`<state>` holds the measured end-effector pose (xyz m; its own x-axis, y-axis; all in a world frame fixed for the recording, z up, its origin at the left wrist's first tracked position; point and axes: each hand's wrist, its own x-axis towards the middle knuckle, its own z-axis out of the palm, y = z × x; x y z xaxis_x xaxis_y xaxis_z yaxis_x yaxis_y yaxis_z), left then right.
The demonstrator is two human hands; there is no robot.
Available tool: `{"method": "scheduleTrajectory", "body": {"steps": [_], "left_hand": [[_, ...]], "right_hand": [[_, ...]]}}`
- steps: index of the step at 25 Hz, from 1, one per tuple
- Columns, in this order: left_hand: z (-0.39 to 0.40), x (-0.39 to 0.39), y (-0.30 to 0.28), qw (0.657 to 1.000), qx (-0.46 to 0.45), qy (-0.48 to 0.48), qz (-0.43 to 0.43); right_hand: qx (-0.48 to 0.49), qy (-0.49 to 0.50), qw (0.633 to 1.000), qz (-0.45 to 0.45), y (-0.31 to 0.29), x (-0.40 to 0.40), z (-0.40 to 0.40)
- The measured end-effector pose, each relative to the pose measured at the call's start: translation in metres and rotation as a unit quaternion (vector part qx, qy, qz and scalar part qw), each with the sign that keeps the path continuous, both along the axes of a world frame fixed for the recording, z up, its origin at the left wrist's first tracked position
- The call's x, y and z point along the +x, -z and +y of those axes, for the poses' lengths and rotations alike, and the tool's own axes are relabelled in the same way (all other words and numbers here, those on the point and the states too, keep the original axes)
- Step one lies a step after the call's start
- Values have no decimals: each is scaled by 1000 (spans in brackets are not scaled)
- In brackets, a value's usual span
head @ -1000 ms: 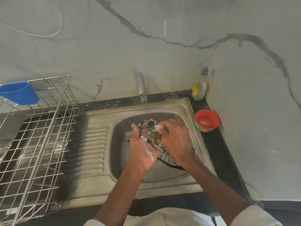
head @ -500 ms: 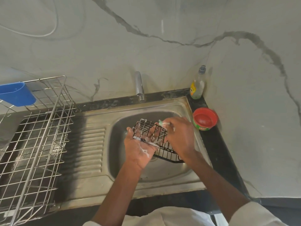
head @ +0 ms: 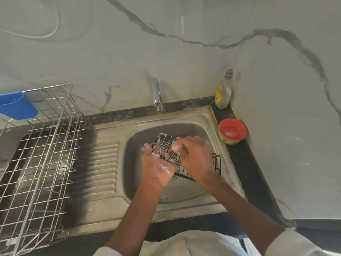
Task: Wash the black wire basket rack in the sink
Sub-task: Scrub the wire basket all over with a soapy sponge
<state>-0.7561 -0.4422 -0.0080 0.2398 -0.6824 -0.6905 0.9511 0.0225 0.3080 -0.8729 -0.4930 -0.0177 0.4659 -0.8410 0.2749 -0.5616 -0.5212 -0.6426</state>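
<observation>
While the black wire basket rack (head: pixel 166 145) hangs tilted over the sink (head: pixel 208 193) basin, your left hand (head: pixel 156 168) grips its near-left edge and your right hand (head: pixel 193 156), over its middle, pinches a soapy scrubber (head: pixel 176 147) against the wires.

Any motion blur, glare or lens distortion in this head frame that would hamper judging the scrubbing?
Head view: the right hand and the pale scrubber it holds are smeared by motion; the left hand and black rack stay sharper; wide-angle bending curves the dish drainer and the counter edge; soft light, no harsh glare on the sink.
</observation>
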Motion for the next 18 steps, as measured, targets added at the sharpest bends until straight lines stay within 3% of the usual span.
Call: {"method": "scheduleTrajectory", "body": {"steps": [2,5,9,13,16,18], "left_hand": [[0,2,-2,1000,-22,-11,17],[-2,-3,-1,998,-24,-51,20],[-6,0,6,992,-30,-120,4],[-3,3,1,993,-9,-114,12],[-2,4,5,992,-15,-124,15],[-2,9,9,992,-21,-125,24]], "right_hand": [[-30,-37,998,27,4,-8,11],[-11,100,994,45,12,-19,-4],[-14,25,995,92,13,-18,25],[60,166,982,64,30,-37,15],[30,63,998,4,10,3,40],[-1,21,1000,18,4,10,42]]}}
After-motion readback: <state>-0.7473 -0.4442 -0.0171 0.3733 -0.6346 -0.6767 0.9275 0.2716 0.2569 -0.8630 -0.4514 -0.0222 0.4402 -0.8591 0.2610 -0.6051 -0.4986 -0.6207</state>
